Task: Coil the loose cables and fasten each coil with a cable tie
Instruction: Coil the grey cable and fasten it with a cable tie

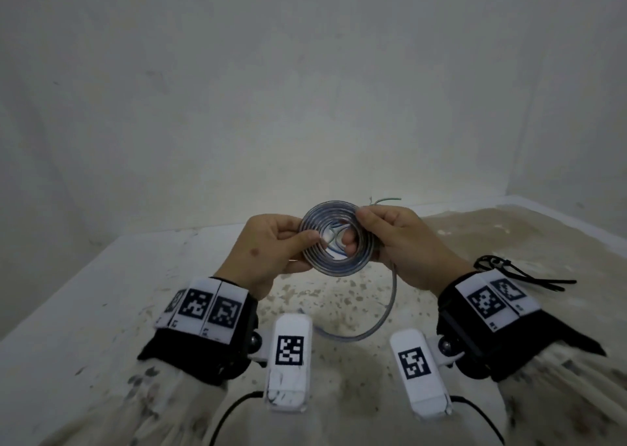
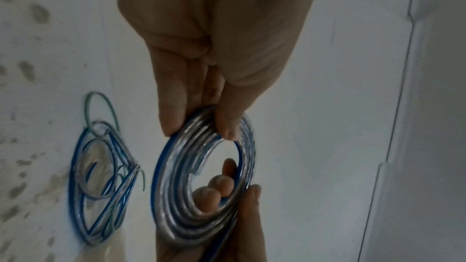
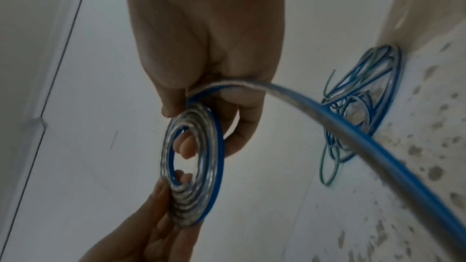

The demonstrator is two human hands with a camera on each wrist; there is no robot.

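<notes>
Both hands are raised side by side, left hand [image 1: 271,247] and right hand [image 1: 403,242] each pinching the coil [image 1: 336,242], thumbs on top.

A flat spiral of cable being held upright above the worktop.

The coil [image 1: 334,243] of silvery, blue-edged cable is standing on edge in the air over the middle of the speckled worktop [image 1: 356,296], its loose tail [image 1: 380,320] curving down from its right side and trailing back toward the near edge. A second, looser bundle [image 2: 105,170] of blue, grey and green wire is lying flat on the worktop beyond it. Black cable ties [image 1: 522,274] are lying toward the right edge.
</notes>
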